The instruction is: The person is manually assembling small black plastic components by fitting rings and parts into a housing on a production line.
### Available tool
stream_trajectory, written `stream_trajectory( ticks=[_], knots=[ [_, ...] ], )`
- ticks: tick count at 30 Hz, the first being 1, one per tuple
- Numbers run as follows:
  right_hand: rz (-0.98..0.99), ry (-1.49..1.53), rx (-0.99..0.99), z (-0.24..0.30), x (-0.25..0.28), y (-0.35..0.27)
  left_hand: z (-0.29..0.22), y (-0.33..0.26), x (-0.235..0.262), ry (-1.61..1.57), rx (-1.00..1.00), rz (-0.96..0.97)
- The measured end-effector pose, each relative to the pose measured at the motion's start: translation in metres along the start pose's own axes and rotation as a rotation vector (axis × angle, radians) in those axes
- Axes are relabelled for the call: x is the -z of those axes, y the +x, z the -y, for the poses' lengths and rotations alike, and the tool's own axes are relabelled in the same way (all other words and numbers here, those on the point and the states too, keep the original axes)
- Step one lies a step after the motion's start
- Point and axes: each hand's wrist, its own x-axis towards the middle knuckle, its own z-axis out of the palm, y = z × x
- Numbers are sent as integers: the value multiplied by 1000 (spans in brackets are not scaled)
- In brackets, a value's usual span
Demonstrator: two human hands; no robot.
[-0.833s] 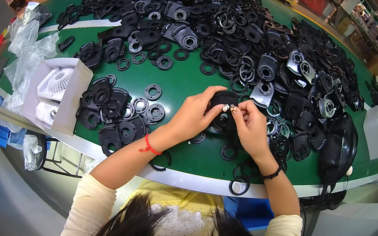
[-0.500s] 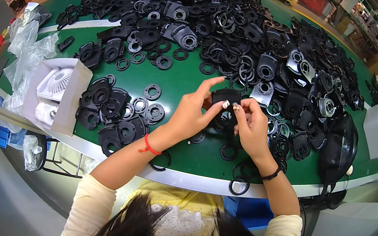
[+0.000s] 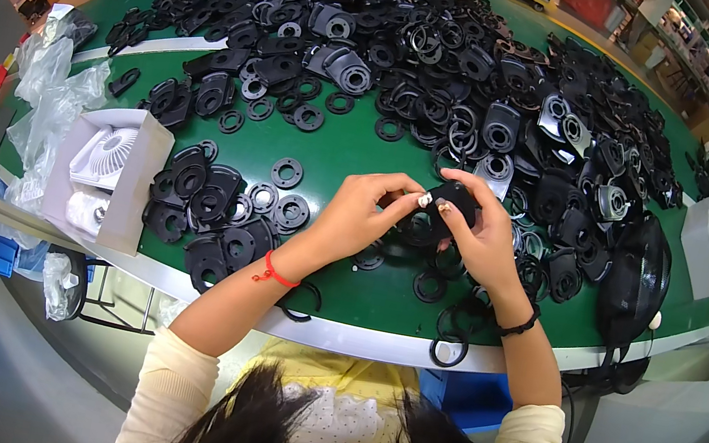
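Observation:
Both of my hands meet over the near middle of the green table (image 3: 344, 148) on one small black plastic part (image 3: 453, 199). My left hand (image 3: 360, 218) pinches its left side with fingertips, a red cord around that wrist. My right hand (image 3: 480, 234) grips its right side, thumb on top, a dark band on the wrist. The part is held slightly above the table, partly hidden by my fingers. Black rings (image 3: 429, 284) lie right under my hands.
Several black plastic rings, discs and housings (image 3: 459, 60) cover the far half of the table. A smaller pile (image 3: 219, 212) lies left of my hands. A white open box with white fans (image 3: 107, 173) sits near left, clear plastic bags (image 3: 49, 97) beside it. A black bag (image 3: 633, 280) lies right.
My left hand's fingers, spread before, have closed back onto the black part. Both hands stay in the same place.

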Motion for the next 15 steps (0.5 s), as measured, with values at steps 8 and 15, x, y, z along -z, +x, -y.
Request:
stream_trajectory(
  ticks=[8,15],
  knots=[
    [-159,-351,249,-10,-4,-1,3,1,-2,105,-68,-78],
    [-71,-400,131,-10,-5,-2,3,-2,-6,179,-112,-39]
  ],
)
